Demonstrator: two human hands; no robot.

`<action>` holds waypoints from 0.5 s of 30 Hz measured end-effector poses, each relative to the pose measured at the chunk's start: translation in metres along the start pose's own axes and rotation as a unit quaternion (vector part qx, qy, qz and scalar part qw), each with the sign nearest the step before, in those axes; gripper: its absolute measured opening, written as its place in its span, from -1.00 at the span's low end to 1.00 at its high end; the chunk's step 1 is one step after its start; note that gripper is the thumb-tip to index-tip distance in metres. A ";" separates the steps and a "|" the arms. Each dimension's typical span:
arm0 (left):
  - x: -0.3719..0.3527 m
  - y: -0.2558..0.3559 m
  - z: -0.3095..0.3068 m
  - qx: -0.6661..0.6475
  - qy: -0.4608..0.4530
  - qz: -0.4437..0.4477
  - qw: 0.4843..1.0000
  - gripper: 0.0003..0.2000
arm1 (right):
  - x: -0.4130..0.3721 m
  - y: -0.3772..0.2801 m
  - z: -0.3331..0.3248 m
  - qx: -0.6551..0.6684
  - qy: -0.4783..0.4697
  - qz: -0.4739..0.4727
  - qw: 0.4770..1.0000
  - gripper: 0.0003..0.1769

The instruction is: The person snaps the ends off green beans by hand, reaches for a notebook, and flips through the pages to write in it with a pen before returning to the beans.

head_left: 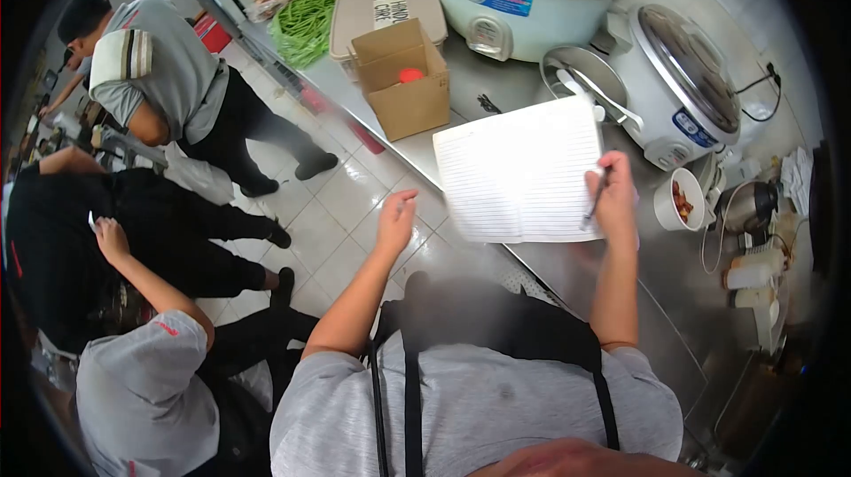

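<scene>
A lined notebook point(523, 177) lies open in front of me at the edge of the steel counter, its pages showing ruled lines and no writing that I can make out. My right hand point(614, 198) is closed around a dark pen point(597, 200), whose tip points down at the notebook's right-hand margin. To the left of the notebook, my left hand point(396, 222) hovers over the floor side, apart from the pages. Its fingers are loosely bent, with nothing visible in them.
Along the steel counter point(656, 322) stand a cardboard box point(403, 105), a lidded bin point(377, 3), green beans point(310, 20), two rice cookers point(523, 20) point(683, 78), a metal pot with ladles point(567, 60) and a white bowl point(678, 211). Several co-workers point(168, 51) occupy the left side.
</scene>
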State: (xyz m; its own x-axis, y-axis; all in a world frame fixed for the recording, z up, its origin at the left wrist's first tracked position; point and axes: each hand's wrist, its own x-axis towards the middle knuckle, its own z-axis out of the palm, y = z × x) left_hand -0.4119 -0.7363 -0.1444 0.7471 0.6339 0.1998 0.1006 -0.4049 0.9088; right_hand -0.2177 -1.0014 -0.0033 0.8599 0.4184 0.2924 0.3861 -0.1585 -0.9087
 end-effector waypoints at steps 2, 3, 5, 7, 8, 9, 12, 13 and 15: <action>-0.003 -0.004 -0.029 -0.097 0.018 -0.108 0.989 -0.78 | 0.010 -0.035 -0.012 -0.010 -0.011 -0.052 0.999 -0.73; -0.002 0.000 -0.045 -0.122 0.037 -0.126 0.984 -0.78 | 0.017 -0.047 -0.017 -0.009 0.001 -0.072 0.997 -0.76; 0.007 0.001 -0.079 -0.154 0.078 -0.157 0.972 -0.78 | 0.032 -0.072 -0.028 -0.041 0.033 -0.108 0.993 -0.78; 0.024 -0.005 -0.112 -0.171 0.122 -0.184 0.960 -0.80 | 0.051 -0.099 -0.035 -0.069 0.067 -0.136 0.986 -0.77; 0.033 -0.013 -0.128 -0.170 0.135 -0.177 0.960 -0.80 | 0.057 -0.118 -0.027 -0.046 0.079 -0.146 0.985 -0.77; 0.045 -0.022 -0.145 -0.168 0.146 -0.167 0.960 -0.81 | 0.065 -0.137 -0.017 -0.023 0.093 -0.157 0.983 -0.78; 0.084 -0.050 -0.194 -0.140 0.156 -0.149 0.966 -0.80 | 0.106 -0.174 0.004 -0.182 0.138 -0.180 0.957 -0.78; 0.097 -0.061 -0.212 -0.125 0.147 -0.153 0.969 -0.79 | 0.122 -0.190 0.021 -0.209 0.140 -0.204 0.946 -0.77; 0.115 -0.091 -0.247 -0.087 0.142 -0.160 0.973 -0.76 | 0.157 -0.210 0.060 -0.059 0.122 -0.219 0.966 -0.75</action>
State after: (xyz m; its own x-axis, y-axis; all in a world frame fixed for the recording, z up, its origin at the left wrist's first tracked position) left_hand -0.4979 -0.4639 -0.1132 0.4822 0.8755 -0.0323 0.1668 -0.0555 0.9844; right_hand -0.1843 -0.8487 0.2157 0.6536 0.2468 0.7154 0.7533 -0.1206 -0.6466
